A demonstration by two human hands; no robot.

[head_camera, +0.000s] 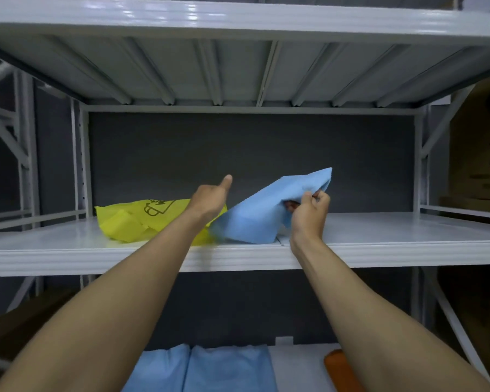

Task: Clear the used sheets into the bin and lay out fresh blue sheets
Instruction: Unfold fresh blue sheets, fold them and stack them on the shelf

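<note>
On the middle shelf [379,239] of a white metal rack, a folded blue sheet [255,216] stands tilted. Its lower edge rests on the shelf board and its upper corner is raised toward 1 o'clock. The right grip [310,213] pinches the sheet's upper fold between thumb and curled fingers, on the sheet's 3 o'clock side. The left grip [210,199] sits at the sheet's 9 o'clock side with its thumb stuck up and its fingers curled away from the camera; I cannot tell whether they hold anything. At 9 o'clock of that grip lies a crumpled yellow bag [130,222] with black print, meeting the sheet's lower left corner. On the lower shelf [294,363], at 6 o'clock, two more folded blue sheets [229,369] lie side by side, with an orange item [340,369] at their 3 o'clock. A cardboard box [481,142] stands beyond the rack at 3 o'clock.
</note>
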